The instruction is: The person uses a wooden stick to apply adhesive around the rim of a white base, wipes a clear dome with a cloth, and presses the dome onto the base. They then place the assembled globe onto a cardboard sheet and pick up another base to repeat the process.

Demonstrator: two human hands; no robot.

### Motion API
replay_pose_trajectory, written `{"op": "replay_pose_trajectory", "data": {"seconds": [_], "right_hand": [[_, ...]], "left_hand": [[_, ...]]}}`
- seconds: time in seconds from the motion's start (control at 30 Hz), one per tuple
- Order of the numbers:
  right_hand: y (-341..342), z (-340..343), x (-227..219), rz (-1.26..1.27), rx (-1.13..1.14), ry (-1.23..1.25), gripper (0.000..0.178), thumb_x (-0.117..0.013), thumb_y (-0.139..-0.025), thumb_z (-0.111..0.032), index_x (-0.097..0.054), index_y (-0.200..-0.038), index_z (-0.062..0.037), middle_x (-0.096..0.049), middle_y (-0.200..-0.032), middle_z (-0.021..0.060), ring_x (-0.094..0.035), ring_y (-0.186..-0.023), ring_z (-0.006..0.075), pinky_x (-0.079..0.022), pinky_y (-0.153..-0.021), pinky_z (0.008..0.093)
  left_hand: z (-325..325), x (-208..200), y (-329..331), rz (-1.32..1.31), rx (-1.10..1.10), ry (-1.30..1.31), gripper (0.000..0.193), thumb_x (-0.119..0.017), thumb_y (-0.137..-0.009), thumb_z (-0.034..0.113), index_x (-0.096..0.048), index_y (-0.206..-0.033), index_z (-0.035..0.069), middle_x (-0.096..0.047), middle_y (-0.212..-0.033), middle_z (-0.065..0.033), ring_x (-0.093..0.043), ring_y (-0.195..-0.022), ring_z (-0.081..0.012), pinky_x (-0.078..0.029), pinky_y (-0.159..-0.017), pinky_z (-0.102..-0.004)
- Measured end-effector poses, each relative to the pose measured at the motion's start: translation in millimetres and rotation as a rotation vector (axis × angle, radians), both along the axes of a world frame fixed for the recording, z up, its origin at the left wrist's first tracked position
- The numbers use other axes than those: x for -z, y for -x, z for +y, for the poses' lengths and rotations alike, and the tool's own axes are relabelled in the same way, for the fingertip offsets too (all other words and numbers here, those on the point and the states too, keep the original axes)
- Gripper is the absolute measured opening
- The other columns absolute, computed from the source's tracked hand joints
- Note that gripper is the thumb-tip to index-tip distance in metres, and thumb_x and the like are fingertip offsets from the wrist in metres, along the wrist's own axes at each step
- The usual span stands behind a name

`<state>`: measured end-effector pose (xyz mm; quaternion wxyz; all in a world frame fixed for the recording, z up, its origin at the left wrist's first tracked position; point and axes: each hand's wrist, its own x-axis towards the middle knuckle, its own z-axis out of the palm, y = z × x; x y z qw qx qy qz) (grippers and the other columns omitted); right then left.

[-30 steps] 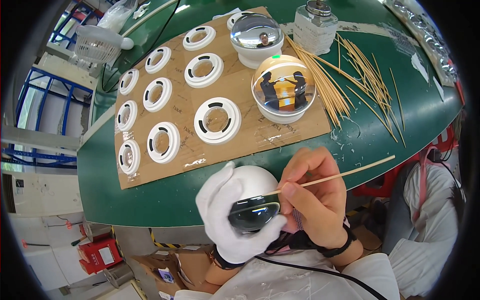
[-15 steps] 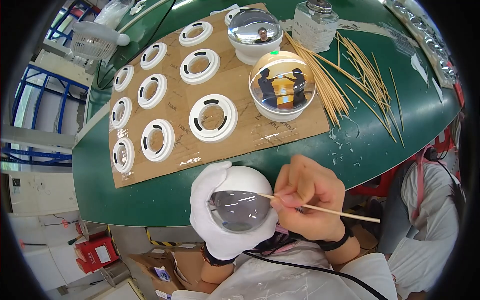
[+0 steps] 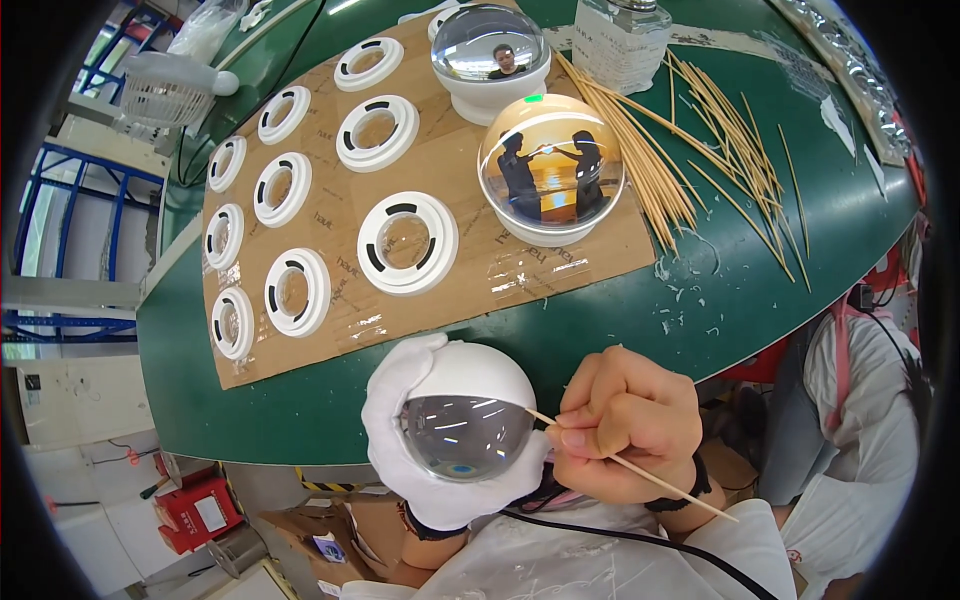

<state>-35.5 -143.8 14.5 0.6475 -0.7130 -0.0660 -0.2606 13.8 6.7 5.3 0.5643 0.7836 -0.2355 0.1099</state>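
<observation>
In a white glove, my left hand (image 3: 400,470) cups a clear glass ball (image 3: 470,435) set in a white rounded base (image 3: 487,371), tilted so the glass faces me. Bare and pinched closed, my right hand (image 3: 630,425) grips a thin wooden stick (image 3: 660,482). The stick's tip meets the seam between glass and white base on the right side. Beyond my hands, on the cardboard, stand a ball (image 3: 550,172) with a sunset picture of two silhouettes and another clear ball (image 3: 490,45), each on a white base.
Several white rings (image 3: 408,243) with black strips lie in rows on a cardboard sheet (image 3: 480,290) over the green table (image 3: 730,300). Loose wooden sticks (image 3: 730,140) and a glass jar (image 3: 621,45) sit at the far right. A person's white sleeve (image 3: 870,385) shows at right.
The view has shifted slightly. My right hand has turned the stick to a steeper slant, its rear end lower, while the tip stays at the seam. The left hand still holds the ball.
</observation>
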Motion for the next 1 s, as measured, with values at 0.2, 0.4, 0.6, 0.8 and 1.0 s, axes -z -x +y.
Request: {"op": "replay_pose_trajectory", "data": {"seconds": [0.2, 0.4, 0.6, 0.8, 1.0], "right_hand": [[-12.3, 2.7, -9.2, -0.047, -0.004, 0.064, 0.029, -0.072, -0.059, 0.013, -0.049, -0.060, -0.0043, -0.049, -0.068, 0.0047, -0.056, -0.057, 0.0174, -0.043, -0.049, 0.0236], [-10.0, -6.5, -21.5, 0.004, -0.070, 0.226, 0.023, -0.072, -0.059, 0.011, -0.054, -0.062, -0.0032, -0.049, -0.064, 0.0037, -0.056, -0.057, 0.0187, -0.044, -0.049, 0.0248], [1.2, -12.4, -16.5, 0.049, -0.080, 0.281, 0.023, -0.072, -0.056, 0.011, -0.053, -0.060, -0.0024, -0.046, -0.061, 0.0036, -0.055, -0.054, 0.0191, -0.043, -0.047, 0.0251], [-11.0, -6.8, -21.4, -0.015, -0.062, 0.269, 0.025, -0.071, -0.057, 0.011, -0.049, -0.058, -0.0015, -0.045, -0.060, 0.0037, -0.055, -0.054, 0.0198, -0.044, -0.047, 0.0252], [-22.8, -6.8, -36.7, -0.033, -0.140, 0.322, 0.026, -0.070, -0.057, 0.010, -0.047, -0.058, -0.0021, -0.044, -0.060, 0.0040, -0.054, -0.053, 0.0197, -0.043, -0.046, 0.0257]], "left_hand": [[8.3, 11.7, 1.8, 0.126, 0.026, 0.097, 0.093, -0.090, -0.046, 0.022, -0.044, -0.124, 0.006, -0.051, -0.120, -0.0210, -0.057, -0.103, -0.0274, -0.048, -0.085, -0.0365], [1.0, 4.5, 1.1, 0.069, 0.018, 0.085, 0.077, -0.083, -0.060, 0.024, -0.044, -0.122, 0.001, -0.052, -0.120, -0.0168, -0.057, -0.101, -0.0225, -0.047, -0.085, -0.0337], [2.7, 2.7, 0.6, 0.035, 0.009, -0.005, 0.090, -0.089, -0.048, 0.027, -0.044, -0.122, 0.002, -0.052, -0.119, -0.0166, -0.056, -0.102, -0.0235, -0.046, -0.087, -0.0336], [6.7, 6.1, -3.8, 0.032, 0.084, 0.028, 0.082, -0.086, -0.054, 0.024, -0.044, -0.121, 0.002, -0.051, -0.120, -0.0189, -0.056, -0.100, -0.0246, -0.046, -0.086, -0.0343], [8.1, 0.4, -0.1, 0.136, 0.116, 0.100, 0.079, -0.086, -0.055, 0.019, -0.044, -0.120, 0.004, -0.050, -0.120, -0.0208, -0.055, -0.101, -0.0252, -0.045, -0.087, -0.0347]]}}
